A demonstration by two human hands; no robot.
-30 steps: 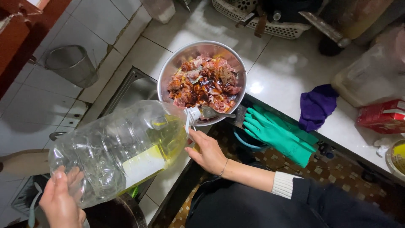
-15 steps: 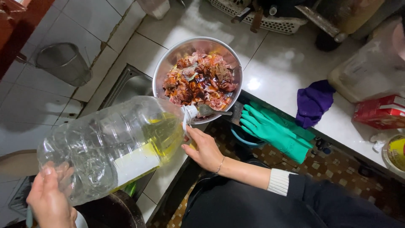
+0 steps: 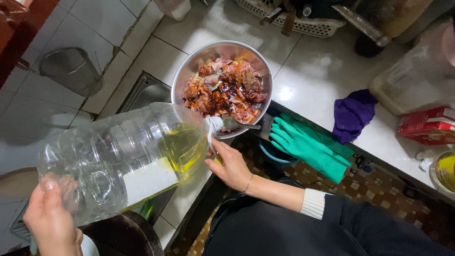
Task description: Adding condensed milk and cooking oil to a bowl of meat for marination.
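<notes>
Nearest, at the lower left edge: left hand (image 3: 52,220) cupping the base of a big clear oil jug (image 3: 118,159), fingers (image 3: 47,194) clenched on it. Jug tipped near level, yellow oil pooled toward the neck. Further in: right hand (image 3: 230,163) under the neck, palm up, fingers grasping a spoon (image 3: 237,124) held at the mouth. Beyond, touching the spoon: steel bowl of sauced meat (image 3: 222,87) at the desk (image 3: 313,71) edge. Open tile behind; green rubber gloves (image 3: 308,144) draped over the edge to the right.
</notes>
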